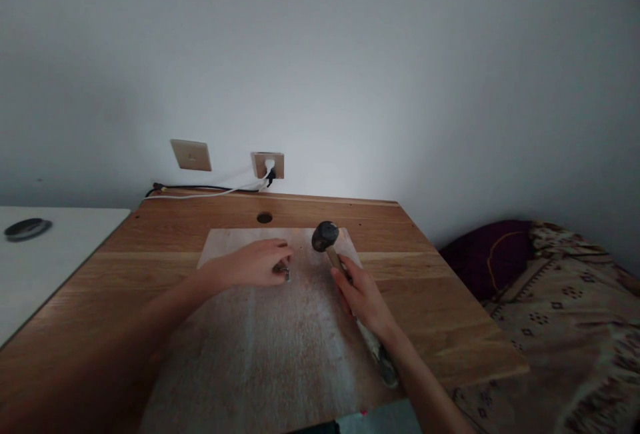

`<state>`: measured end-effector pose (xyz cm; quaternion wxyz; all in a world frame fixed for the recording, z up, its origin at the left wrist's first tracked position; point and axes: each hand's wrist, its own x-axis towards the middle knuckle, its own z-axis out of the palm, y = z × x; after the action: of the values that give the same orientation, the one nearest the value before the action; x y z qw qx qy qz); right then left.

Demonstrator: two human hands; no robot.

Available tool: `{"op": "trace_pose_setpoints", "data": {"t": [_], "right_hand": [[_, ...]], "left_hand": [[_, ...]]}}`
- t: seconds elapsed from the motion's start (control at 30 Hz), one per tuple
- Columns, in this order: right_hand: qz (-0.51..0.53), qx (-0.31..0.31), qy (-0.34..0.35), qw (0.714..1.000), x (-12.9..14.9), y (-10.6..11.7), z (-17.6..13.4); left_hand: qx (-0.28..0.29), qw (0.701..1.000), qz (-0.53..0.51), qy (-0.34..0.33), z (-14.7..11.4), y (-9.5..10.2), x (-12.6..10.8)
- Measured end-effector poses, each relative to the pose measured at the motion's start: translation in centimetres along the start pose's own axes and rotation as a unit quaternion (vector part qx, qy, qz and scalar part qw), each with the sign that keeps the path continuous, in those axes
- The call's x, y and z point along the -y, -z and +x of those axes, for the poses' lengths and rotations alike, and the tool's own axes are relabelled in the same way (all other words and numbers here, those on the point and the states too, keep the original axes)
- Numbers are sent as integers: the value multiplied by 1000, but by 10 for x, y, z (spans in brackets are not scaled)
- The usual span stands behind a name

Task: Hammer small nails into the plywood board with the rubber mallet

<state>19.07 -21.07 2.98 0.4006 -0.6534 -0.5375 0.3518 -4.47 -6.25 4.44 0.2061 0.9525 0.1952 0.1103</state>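
Gripping right hand (363, 297): fingers wrapped around the handle of the black-headed mallet (326, 237), which slants from its head toward five o'clock.
Left hand (257, 263): fingers pinched on a small metal piece (288, 275), mostly hidden; its kind I cannot tell.
Metal piece: toward the board's (280, 354) twelve o'clock side, its bright tip showing at the fingers' four o'clock.
Mallet head: between one and two o'clock of the metal piece, apart from it.
Finger risk: little metal is exposed, so an off-line swing could bruise the left fingers.
Board risk: lying on the wooden desk (430, 314), it could slide under a blow if unfixed.
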Motion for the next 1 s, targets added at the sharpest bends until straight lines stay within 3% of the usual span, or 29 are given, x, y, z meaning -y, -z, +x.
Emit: {"op": "trace_pose_setpoints", "data": {"t": [0.13, 0.33, 0.4, 0.47, 0.53, 0.6, 1.0], "right_hand": [[-12, 3, 5, 1000, -3, 0, -3], [-2, 2, -15, 1000, -4, 5, -11], [7, -2, -18, 1000, -5, 6, -14], [17, -4, -21, 1000, -6, 7, -15], [26, -4, -21, 999, -6, 6, -15], [33, -8, -14, 999, -6, 5, -14], [46, 5, -3, 999, -5, 2, -14]], "left_hand": [[-4, 1000, 14, 19, -1, -9, -12], [33, 996, -85, -1, 12, -7, -10], [11, 989, -145, 3, 20, -6, -5], [-52, 981, -187, 27, 29, -8, 3], [-117, 973, -193, 53, 40, -13, 11], [-148, 970, -179, 69, 48, -19, 19], [-158, 975, -150, 39, 48, -35, 25]]}}
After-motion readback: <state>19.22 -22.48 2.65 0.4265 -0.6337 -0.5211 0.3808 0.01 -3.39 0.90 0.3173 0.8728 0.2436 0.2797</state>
